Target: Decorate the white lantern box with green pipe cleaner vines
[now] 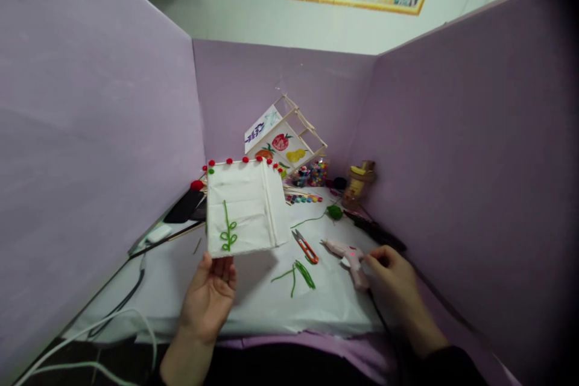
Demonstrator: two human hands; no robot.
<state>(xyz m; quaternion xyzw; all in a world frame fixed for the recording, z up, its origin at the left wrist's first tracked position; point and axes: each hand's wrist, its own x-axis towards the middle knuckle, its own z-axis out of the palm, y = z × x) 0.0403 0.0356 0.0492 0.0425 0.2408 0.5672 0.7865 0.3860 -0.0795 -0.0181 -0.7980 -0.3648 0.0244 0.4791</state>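
Note:
My left hand (pixel 211 295) holds up a white fabric-covered box-like panel (pixel 246 193) from below, its fingers behind the lower edge. Small red pom-poms line the panel's top edge, with one green pom-pom at the upper left corner. A green stem with looped leaves (pixel 228 235) is on its front. On the right, the fingers of my right hand (pixel 391 271) are pinched at the back end of a pale pink hot glue gun (pixel 350 256), which lies on the table with a small red light showing. Red-handled thread snips (pixel 306 247) and cut green pipe-cleaner pieces (pixel 305 274) lie between my hands.
Behind the panel stands a tilted stick frame with fruit paintings (pixel 296 142). Jars of coloured beads (pixel 318 174), a green yarn ball (pixel 335 211) and a brown-yellow container (pixel 359 184) are at the back. A dark phone (pixel 183 206) lies left. Purple partitions (pixel 289 72) enclose the white-covered table (pixel 253 307).

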